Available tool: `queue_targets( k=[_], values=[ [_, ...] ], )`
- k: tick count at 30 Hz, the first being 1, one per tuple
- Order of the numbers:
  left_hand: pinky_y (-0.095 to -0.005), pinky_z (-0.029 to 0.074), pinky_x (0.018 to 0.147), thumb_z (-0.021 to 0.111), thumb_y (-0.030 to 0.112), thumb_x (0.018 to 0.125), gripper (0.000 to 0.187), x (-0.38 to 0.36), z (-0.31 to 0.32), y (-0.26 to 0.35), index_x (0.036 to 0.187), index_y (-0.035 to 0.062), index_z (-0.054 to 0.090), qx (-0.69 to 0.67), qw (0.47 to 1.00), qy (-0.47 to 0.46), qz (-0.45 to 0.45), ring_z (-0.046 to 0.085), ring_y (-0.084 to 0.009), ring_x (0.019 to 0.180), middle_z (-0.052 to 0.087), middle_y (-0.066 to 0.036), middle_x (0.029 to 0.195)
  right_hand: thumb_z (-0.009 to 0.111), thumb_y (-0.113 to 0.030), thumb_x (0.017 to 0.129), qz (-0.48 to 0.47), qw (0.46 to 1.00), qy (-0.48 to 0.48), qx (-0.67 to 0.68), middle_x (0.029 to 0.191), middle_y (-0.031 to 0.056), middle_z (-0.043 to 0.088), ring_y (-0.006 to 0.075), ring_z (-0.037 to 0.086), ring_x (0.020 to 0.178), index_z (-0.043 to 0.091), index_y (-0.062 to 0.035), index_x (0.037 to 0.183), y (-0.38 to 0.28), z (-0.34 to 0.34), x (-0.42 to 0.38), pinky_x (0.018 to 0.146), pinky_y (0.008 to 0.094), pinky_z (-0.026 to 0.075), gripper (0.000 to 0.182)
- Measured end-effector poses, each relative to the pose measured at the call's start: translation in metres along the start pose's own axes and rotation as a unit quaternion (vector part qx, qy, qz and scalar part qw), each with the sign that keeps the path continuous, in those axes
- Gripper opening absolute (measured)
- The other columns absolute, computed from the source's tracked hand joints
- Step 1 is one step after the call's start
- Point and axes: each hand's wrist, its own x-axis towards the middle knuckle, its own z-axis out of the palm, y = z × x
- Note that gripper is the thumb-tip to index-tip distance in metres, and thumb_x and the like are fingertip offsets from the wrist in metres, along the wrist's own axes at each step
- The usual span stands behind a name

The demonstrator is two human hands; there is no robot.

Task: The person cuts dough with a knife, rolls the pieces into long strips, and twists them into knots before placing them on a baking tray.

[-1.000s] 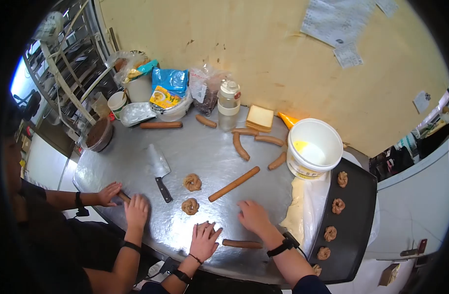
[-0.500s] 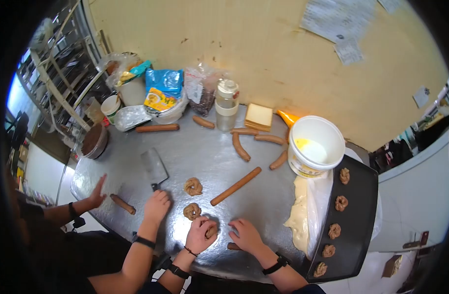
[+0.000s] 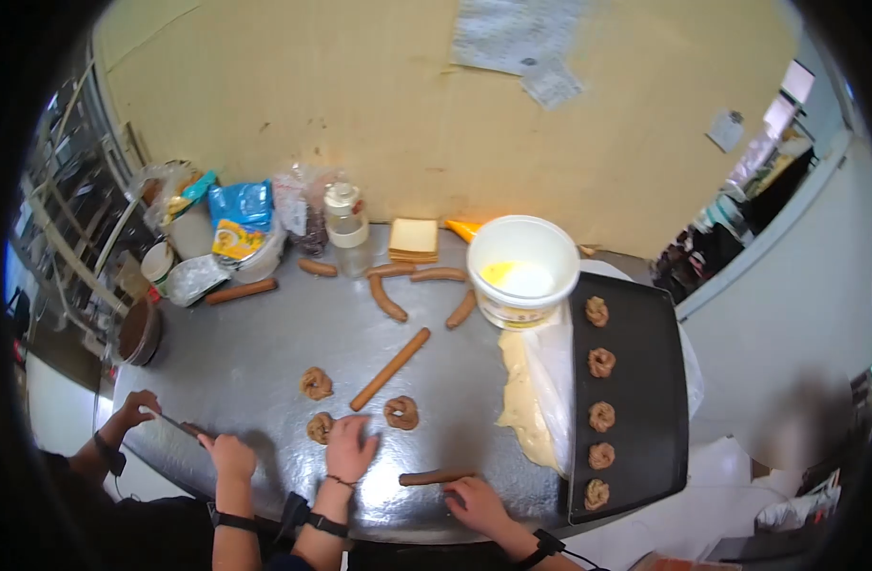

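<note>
My left hand (image 3: 351,447) lies flat on the steel table (image 3: 264,343), fingers spread and open, gripping nothing. Its fingertips reach toward a dough knot (image 3: 401,412) just ahead of them, and a second knot (image 3: 320,427) sits just beside the hand on the left; I cannot tell whether the hand touches either. A third knot (image 3: 315,383) lies a little farther up the table.

My right hand (image 3: 476,502) is near the front edge of the table, palm down, fingers loosely bent. It rests at the right end of a short dough roll (image 3: 434,477) that lies crosswise before me; the fingers seem to touch the roll but are not closed round it. My two hands are apart, the roll lying between them.

A long roll (image 3: 391,368) runs on a slant up the middle of the table, beyond the knots. More short rolls (image 3: 386,297) lie near the back by a white bucket (image 3: 519,270). To the right, a black tray (image 3: 645,400) holds five knots in a column, with a sheet of pale dough (image 3: 521,404) between it and my work area.

At the left, a co-worker's hands (image 3: 228,455) hold a cleaver at the table's near edge.

The steel between the knots and the back row is bare, as is the strip left of the long roll.
</note>
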Motion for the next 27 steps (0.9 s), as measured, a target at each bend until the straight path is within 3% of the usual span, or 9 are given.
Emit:
queue_targets(
  k=[4, 6, 11, 15, 18, 20, 24, 26, 27],
  values=[
    [-0.0415, 0.046, 0.089, 0.067, 0.013, 0.077, 0.031, -0.027, -0.008, -0.005, 0.106, 0.0053, 0.062, -0.002, 0.999, -0.027, 0.028, 0.058, -0.0345, 0.097, 0.062, -0.015, 0.102, 0.062, -0.023, 0.085, 0.026, 0.999, -0.031, 0.022, 0.097, 0.0120, 0.063, 0.0321, 0.061, 0.090, 0.064, -0.0078, 0.099, -0.002, 0.015, -0.007, 0.078, 0.0421, 0.050, 0.021],
    [-0.0424, 0.046, 0.086, 0.067, 0.013, 0.076, 0.031, -0.043, 0.000, -0.001, 0.105, 0.0055, 0.062, -0.022, 0.997, -0.042, 0.052, 0.058, -0.0348, 0.097, 0.062, -0.015, 0.101, 0.061, -0.024, 0.086, 0.042, 0.993, -0.103, 0.039, 0.095, 0.0119, 0.062, 0.0312, 0.062, 0.090, 0.062, -0.0079, 0.100, -0.005, 0.020, -0.010, 0.077, 0.0425, 0.050, 0.022],
    [-0.0440, 0.045, 0.086, 0.071, 0.016, 0.072, 0.035, -0.070, 0.022, 0.010, 0.105, 0.0065, 0.062, -0.067, 0.982, -0.128, 0.122, 0.057, -0.0346, 0.098, 0.062, -0.015, 0.101, 0.062, -0.024, 0.084, 0.002, 0.997, -0.080, -0.020, 0.096, 0.0116, 0.059, 0.0319, 0.061, 0.092, 0.059, -0.0092, 0.105, -0.002, 0.048, -0.022, 0.078, 0.0434, 0.051, 0.026],
    [-0.0452, 0.042, 0.087, 0.072, 0.020, 0.067, 0.040, -0.079, 0.039, -0.002, 0.104, 0.0080, 0.062, -0.040, 0.984, -0.101, 0.142, 0.055, -0.0339, 0.097, 0.061, -0.012, 0.099, 0.064, -0.022, 0.080, 0.028, 0.991, -0.119, -0.060, 0.104, 0.0116, 0.055, 0.0331, 0.058, 0.096, 0.057, -0.0099, 0.108, -0.001, 0.056, -0.026, 0.080, 0.0444, 0.051, 0.031],
    [-0.0439, 0.040, 0.084, 0.071, 0.019, 0.067, 0.033, -0.079, 0.047, 0.003, 0.097, 0.0090, 0.064, -0.048, 0.987, -0.084, 0.129, 0.054, -0.0324, 0.093, 0.060, -0.010, 0.092, 0.065, -0.021, 0.079, 0.012, 0.995, -0.086, -0.049, 0.106, 0.0118, 0.053, 0.0328, 0.056, 0.099, 0.056, -0.0098, 0.109, 0.000, 0.062, -0.027, 0.080, 0.0448, 0.050, 0.033],
    [-0.0447, 0.045, 0.085, 0.070, 0.025, 0.081, 0.024, -0.077, 0.046, 0.001, 0.098, 0.0095, 0.067, -0.007, 0.989, -0.064, 0.134, 0.060, -0.0346, 0.090, 0.065, -0.016, 0.095, 0.065, -0.019, 0.078, 0.023, 0.995, -0.087, -0.045, 0.108, 0.0116, 0.052, 0.0321, 0.054, 0.103, 0.055, -0.0094, 0.106, 0.001, 0.062, -0.027, 0.081, 0.0447, 0.050, 0.031],
    [-0.0442, 0.046, 0.076, 0.069, 0.019, 0.079, 0.016, -0.077, 0.048, 0.001, 0.091, 0.0095, 0.066, -0.010, 0.986, -0.051, 0.157, 0.059, -0.0343, 0.082, 0.064, -0.012, 0.088, 0.063, -0.016, 0.078, 0.033, 0.997, -0.074, -0.010, 0.104, 0.0115, 0.052, 0.0327, 0.054, 0.102, 0.054, -0.0098, 0.103, 0.001, 0.060, -0.024, 0.082, 0.0459, 0.048, 0.028],
    [-0.0444, 0.046, 0.076, 0.068, 0.020, 0.078, 0.016, -0.078, 0.050, 0.000, 0.091, 0.0101, 0.067, -0.008, 0.987, -0.055, 0.152, 0.059, -0.0342, 0.081, 0.064, -0.012, 0.088, 0.062, -0.016, 0.077, 0.026, 0.997, -0.069, 0.000, 0.104, 0.0114, 0.051, 0.0327, 0.053, 0.102, 0.054, -0.0100, 0.102, 0.000, 0.057, -0.024, 0.082, 0.0462, 0.048, 0.027],
    [-0.0435, 0.042, 0.079, 0.069, 0.019, 0.073, 0.020, -0.081, 0.051, 0.000, 0.090, 0.0102, 0.065, -0.010, 0.989, -0.054, 0.138, 0.056, -0.0326, 0.086, 0.061, -0.010, 0.088, 0.063, -0.016, 0.077, 0.034, 0.997, -0.076, 0.004, 0.103, 0.0114, 0.051, 0.0327, 0.053, 0.101, 0.054, -0.0102, 0.102, -0.001, 0.054, -0.023, 0.082, 0.0461, 0.047, 0.026]
  ],
)
